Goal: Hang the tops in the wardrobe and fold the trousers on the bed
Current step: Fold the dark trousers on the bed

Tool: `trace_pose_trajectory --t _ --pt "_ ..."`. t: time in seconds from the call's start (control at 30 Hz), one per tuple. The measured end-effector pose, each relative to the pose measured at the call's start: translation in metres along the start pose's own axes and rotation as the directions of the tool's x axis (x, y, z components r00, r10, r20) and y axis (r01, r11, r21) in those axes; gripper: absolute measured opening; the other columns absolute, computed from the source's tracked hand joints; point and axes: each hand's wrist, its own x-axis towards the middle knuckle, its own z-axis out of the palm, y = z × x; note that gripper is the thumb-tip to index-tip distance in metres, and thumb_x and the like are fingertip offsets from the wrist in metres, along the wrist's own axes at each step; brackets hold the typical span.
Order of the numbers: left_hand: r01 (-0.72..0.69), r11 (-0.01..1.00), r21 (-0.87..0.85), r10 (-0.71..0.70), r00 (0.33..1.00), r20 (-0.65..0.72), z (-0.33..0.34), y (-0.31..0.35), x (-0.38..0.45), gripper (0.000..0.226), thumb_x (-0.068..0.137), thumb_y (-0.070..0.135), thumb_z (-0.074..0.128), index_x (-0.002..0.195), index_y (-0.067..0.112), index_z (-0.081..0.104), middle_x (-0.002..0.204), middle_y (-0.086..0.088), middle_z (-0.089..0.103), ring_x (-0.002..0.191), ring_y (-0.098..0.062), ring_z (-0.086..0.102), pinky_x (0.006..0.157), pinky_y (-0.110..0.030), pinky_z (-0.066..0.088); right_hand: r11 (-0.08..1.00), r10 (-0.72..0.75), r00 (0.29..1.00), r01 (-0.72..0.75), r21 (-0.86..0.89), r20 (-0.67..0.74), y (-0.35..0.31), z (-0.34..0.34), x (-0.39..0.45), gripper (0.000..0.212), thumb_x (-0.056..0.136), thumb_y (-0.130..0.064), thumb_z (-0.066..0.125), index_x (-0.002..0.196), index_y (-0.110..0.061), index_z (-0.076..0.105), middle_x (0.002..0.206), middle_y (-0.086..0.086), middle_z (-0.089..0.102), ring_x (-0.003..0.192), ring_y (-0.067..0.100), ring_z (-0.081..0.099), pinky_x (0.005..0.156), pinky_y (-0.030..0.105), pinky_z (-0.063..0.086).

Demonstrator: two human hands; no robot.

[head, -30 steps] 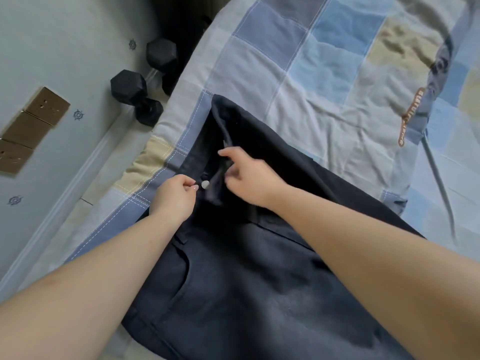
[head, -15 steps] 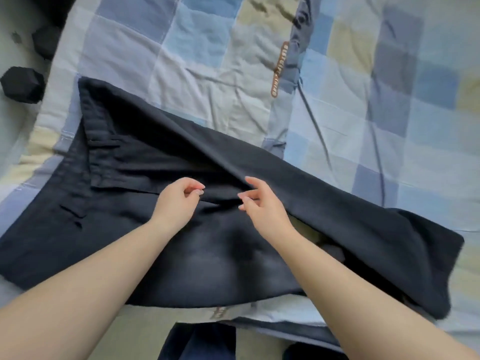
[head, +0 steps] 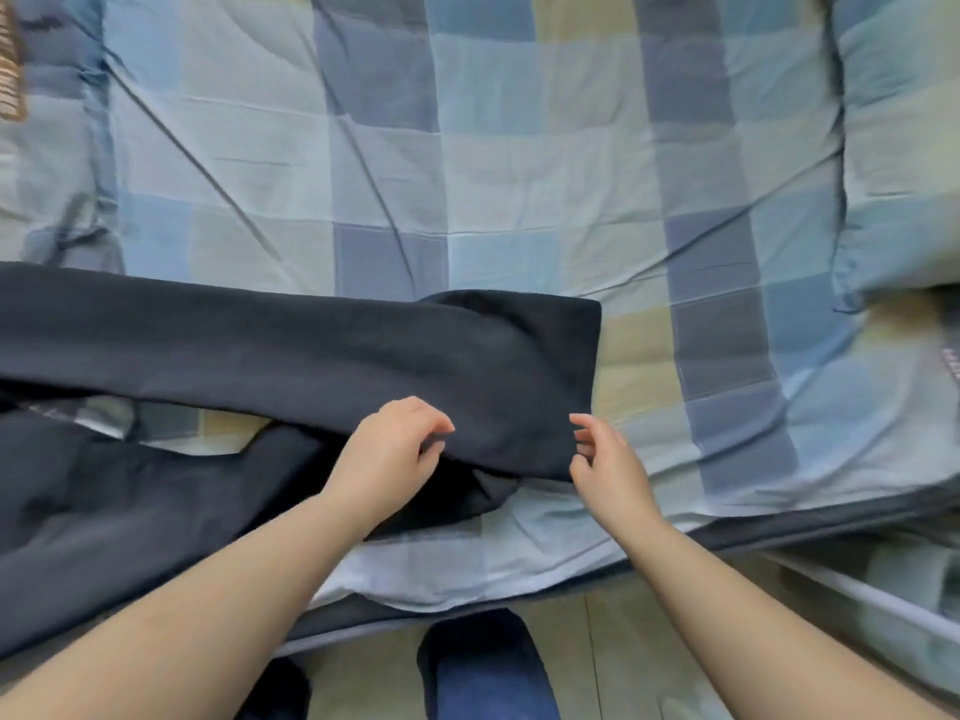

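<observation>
The trousers (head: pixel 291 350) under both hands are a plain dark navy, close to black, with no pattern. Beyond the fingertips, the bed cover (head: pixel 519 163) is a patchwork check of pale blue, slate blue, grey and soft yellow-green squares. Below the wrists the floor (head: pixel 613 657) shows beige, and a dark blue slipper (head: pixel 488 667) sits between the forearms.

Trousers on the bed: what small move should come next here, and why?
Probably pinch the hem end of the upper leg of the dark trousers with both hands and pull it straight. The left hand and right hand flank that end with fingers open, and the cloth beneath is bunched.
</observation>
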Motion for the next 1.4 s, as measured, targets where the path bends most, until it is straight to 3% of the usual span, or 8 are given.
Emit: trace_pose_trajectory --t 0.17,0.37,0.5,0.63,0.8,1.03,1.17,1.4 --pt "-0.429 0.875 0.223 0.400 0.902 0.163 0.069 0.037 0.032 0.042 0.059 0.007 0.079 0.100 0.015 0.070 0.102 -0.003 0.066 0.091 -0.025 0.065 0.076 -0.034 0.053 0.962 0.115 0.957 -0.175 0.212 0.266 0.056 -0.001 0.031 0.062 0.089 -0.014 0.050 0.144 -0.030 0.026 0.132 -0.009 0.051 0.115 0.015 0.053 0.082 0.026 0.041" --pt "-0.421 0.839 0.345 0.334 0.898 0.286 0.109 0.054 0.047 0.079 0.055 0.025 0.086 0.126 0.020 0.052 0.125 -0.004 0.060 0.112 -0.025 0.060 0.095 -0.041 0.046 0.692 0.187 0.893 -0.415 0.591 0.409 0.059 0.006 0.050 0.023 0.090 -0.019 0.060 0.111 -0.022 0.052 0.085 -0.002 0.061 0.059 0.006 0.046 0.046 0.015 0.035" --pt "-0.242 0.953 0.183 0.222 0.967 0.121 0.106 0.074 0.066 0.066 0.069 0.017 0.079 0.128 0.020 0.052 0.119 0.003 0.062 0.105 -0.019 0.062 0.085 -0.032 0.048 0.407 -0.041 0.881 -0.416 0.813 0.472 0.046 -0.019 0.049 0.009 0.095 -0.015 0.053 0.087 -0.019 0.056 0.069 -0.006 0.053 0.048 0.004 0.038 0.048 0.016 0.025" --pt "-0.058 0.997 -0.045 0.056 0.998 -0.042 0.068 0.098 0.097 0.046 0.078 -0.001 0.057 0.114 0.026 0.065 0.109 0.015 0.066 0.102 -0.005 0.056 0.085 -0.020 0.043 0.709 -0.138 0.966 -0.056 0.703 0.216 0.048 -0.046 0.062 0.052 0.079 -0.021 0.076 0.124 -0.025 0.049 0.114 -0.003 0.059 0.103 0.009 0.058 0.082 0.018 0.045" --pt "-0.215 0.975 -0.061 0.216 0.976 0.006 -0.002 0.114 0.128 0.020 0.084 0.017 0.058 0.102 0.019 0.068 0.088 0.012 0.069 0.083 -0.004 0.060 0.076 -0.024 0.047 0.927 -0.308 0.951 0.292 0.236 0.030 0.021 -0.058 0.097 0.103 0.067 -0.035 0.083 0.149 -0.033 0.020 0.157 0.004 0.011 0.145 0.015 0.011 0.117 0.035 0.019" --pt "-0.335 0.910 0.244 0.346 0.938 -0.005 -0.084 0.132 0.179 0.023 0.091 0.030 0.060 0.097 0.010 0.069 0.075 0.002 0.063 0.071 -0.018 0.057 0.063 -0.025 0.040 0.946 -0.272 0.930 0.305 0.108 -0.247 -0.020 -0.071 0.142 0.008 0.087 -0.025 0.057 0.088 -0.017 0.056 0.088 0.000 0.062 0.089 0.026 0.058 0.074 0.035 0.042" --pt "-0.262 0.699 0.665 0.278 0.957 0.085 -0.122 0.147 0.228 0.027 0.094 0.027 0.048 0.114 0.019 0.064 0.103 -0.011 0.067 0.096 -0.035 0.060 0.071 -0.035 0.041 0.888 -0.257 0.892 0.370 0.273 -0.372 -0.030 -0.080 0.129 0.003 0.093 -0.021 0.050 0.095 -0.019 0.051 0.089 -0.003 0.062 0.084 0.023 0.056 0.068 0.034 0.043" --pt "-0.112 0.817 0.566 0.175 0.983 -0.058 -0.118 0.179 0.291 0.026 0.092 0.010 0.047 0.111 0.009 0.065 0.108 -0.018 0.064 0.100 -0.037 0.058 0.076 -0.035 0.038 0.788 -0.204 0.867 0.421 0.450 -0.454 -0.038 -0.087 0.132 0.025 0.098 -0.022 0.046 0.123 -0.018 0.046 0.097 -0.005 0.061 0.088 0.017 0.058 0.074 0.032 0.047"
